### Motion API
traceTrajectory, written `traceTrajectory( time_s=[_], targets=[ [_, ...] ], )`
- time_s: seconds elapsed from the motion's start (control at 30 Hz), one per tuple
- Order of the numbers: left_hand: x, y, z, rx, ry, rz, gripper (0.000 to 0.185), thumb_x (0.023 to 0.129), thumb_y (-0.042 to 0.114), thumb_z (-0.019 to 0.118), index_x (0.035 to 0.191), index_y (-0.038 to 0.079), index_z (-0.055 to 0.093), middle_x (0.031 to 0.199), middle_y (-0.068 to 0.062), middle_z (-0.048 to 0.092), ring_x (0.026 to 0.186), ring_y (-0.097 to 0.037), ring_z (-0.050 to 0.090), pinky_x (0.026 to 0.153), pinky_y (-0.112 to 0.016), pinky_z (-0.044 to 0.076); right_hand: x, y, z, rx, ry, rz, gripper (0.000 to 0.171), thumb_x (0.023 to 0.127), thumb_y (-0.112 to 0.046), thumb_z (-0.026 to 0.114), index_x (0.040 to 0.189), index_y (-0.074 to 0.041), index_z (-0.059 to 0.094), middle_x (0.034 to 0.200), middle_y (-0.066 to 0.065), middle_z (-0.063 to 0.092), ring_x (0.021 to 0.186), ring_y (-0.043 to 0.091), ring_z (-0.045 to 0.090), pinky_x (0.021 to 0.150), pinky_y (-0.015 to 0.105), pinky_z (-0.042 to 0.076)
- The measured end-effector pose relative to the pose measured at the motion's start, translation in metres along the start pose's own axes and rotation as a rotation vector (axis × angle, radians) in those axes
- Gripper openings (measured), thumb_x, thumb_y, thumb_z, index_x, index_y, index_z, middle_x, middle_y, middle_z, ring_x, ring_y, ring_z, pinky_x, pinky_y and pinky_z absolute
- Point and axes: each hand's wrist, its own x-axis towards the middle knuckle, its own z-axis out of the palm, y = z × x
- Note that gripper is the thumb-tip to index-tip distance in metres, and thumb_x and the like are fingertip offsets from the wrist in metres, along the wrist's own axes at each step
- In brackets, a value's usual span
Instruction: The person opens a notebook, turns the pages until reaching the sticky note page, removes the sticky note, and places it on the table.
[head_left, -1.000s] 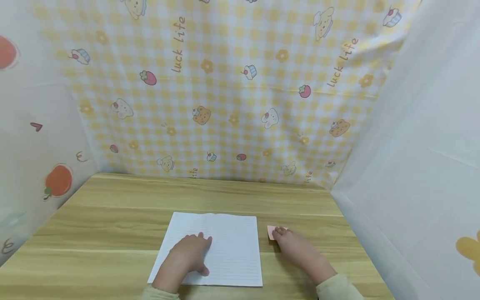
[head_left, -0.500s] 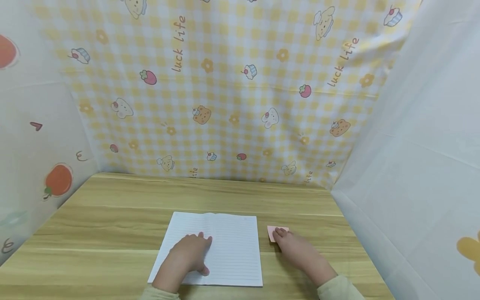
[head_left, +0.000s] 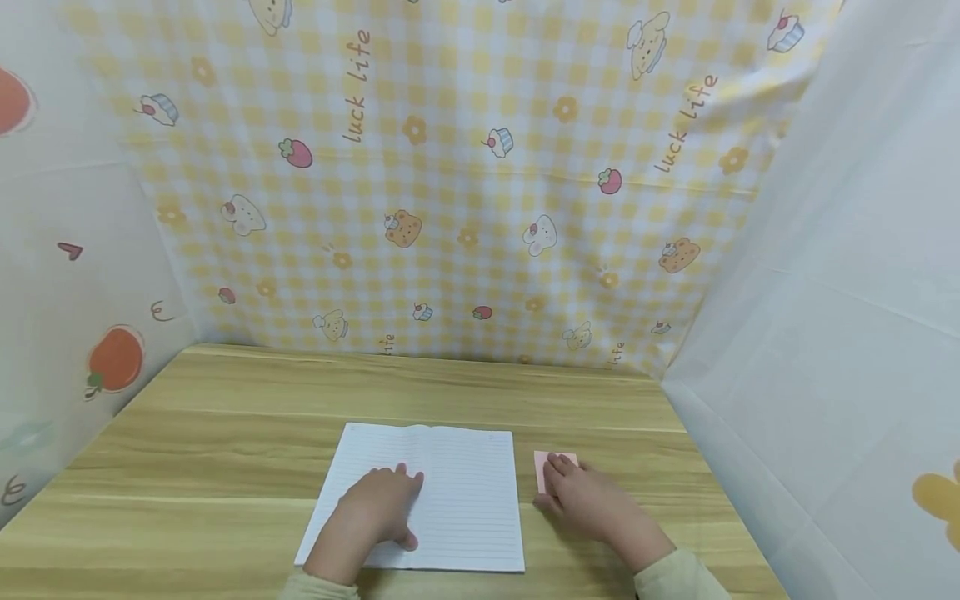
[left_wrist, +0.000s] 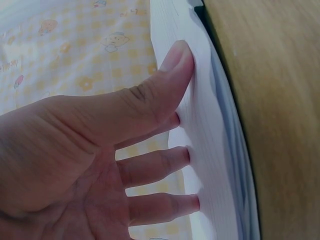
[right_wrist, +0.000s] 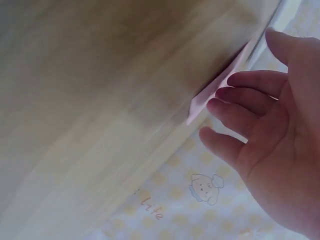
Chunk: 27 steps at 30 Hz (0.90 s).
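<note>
An open notebook (head_left: 468, 500) with white lined pages lies on the wooden table. My left hand (head_left: 378, 504) presses on its left page near the fold, fingers and thumb spread. In the left wrist view the fingertips (left_wrist: 181, 156) of that hand touch the paper (left_wrist: 200, 120). To the right of the notebook lies a small pink square, like a sticky note (head_left: 541, 473). My right hand (head_left: 592, 502) rests over it with extended fingers, covering its lower right part. The right wrist view shows those fingertips (right_wrist: 223, 93) at the pink paper (right_wrist: 197, 106), with the thumb held apart.
Wood-grain table (head_left: 225, 467) extends around the notebook and the pink paper. A yellow checked cloth (head_left: 450, 267) with cartoon prints hangs along the back edge. White cloths (head_left: 840, 350) stand at both sides.
My right thumb has come out to the left, beside the pink paper's lower edge. More of the pink paper shows now. The left hand and notebook have stayed in place.
</note>
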Motion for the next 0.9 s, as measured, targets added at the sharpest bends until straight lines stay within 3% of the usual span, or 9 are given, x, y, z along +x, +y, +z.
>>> traceTrajectory(
  time_s=[0.23, 0.47, 0.7, 0.9],
  targets=[
    [-0.002, 0.0, 0.0, -0.019, 0.002, -0.02, 0.092, 0.063, 0.027, 0.099, 0.145, 0.004, 0.064, 0.153, -0.03, 0.057, 0.135, -0.061, 0.056, 0.111, -0.071, 0.048, 0.006, -0.008, -0.004, 0.073, -0.078, 0.031, 0.074, 0.109, -0.057, 0.047, 0.158, -0.002, 0.047, 0.167, 0.016, 0.046, 0.155, 0.037, 0.046, 0.121, 0.07, 0.039],
    [-0.006, -0.008, 0.006, -0.08, 0.008, -0.026, 0.091, 0.066, 0.029, 0.097, 0.147, 0.006, 0.063, 0.157, -0.031, 0.053, 0.138, -0.068, 0.048, 0.107, -0.076, 0.047, 0.003, 0.0, -0.003, 0.142, -0.106, 0.083, 0.078, 0.108, -0.057, 0.049, 0.16, 0.001, 0.043, 0.171, 0.017, 0.039, 0.157, 0.039, 0.042, 0.12, 0.078, 0.033],
    [-0.012, -0.022, 0.006, -0.13, -0.005, -0.036, 0.088, 0.07, 0.028, 0.096, 0.148, 0.007, 0.062, 0.159, -0.029, 0.051, 0.142, -0.07, 0.041, 0.106, -0.08, 0.045, -0.004, 0.014, -0.004, 0.147, -0.12, 0.176, 0.078, 0.107, -0.057, 0.052, 0.158, 0.003, 0.046, 0.17, 0.019, 0.04, 0.156, 0.038, 0.044, 0.119, 0.081, 0.03],
    [-0.019, -0.04, 0.001, -0.149, -0.01, -0.043, 0.088, 0.07, 0.026, 0.095, 0.148, 0.006, 0.061, 0.16, -0.031, 0.049, 0.142, -0.072, 0.039, 0.107, -0.083, 0.04, -0.006, 0.019, -0.005, 0.128, -0.123, 0.196, 0.079, 0.106, -0.057, 0.054, 0.157, 0.005, 0.046, 0.169, 0.02, 0.042, 0.155, 0.039, 0.046, 0.118, 0.081, 0.03]
  ],
)
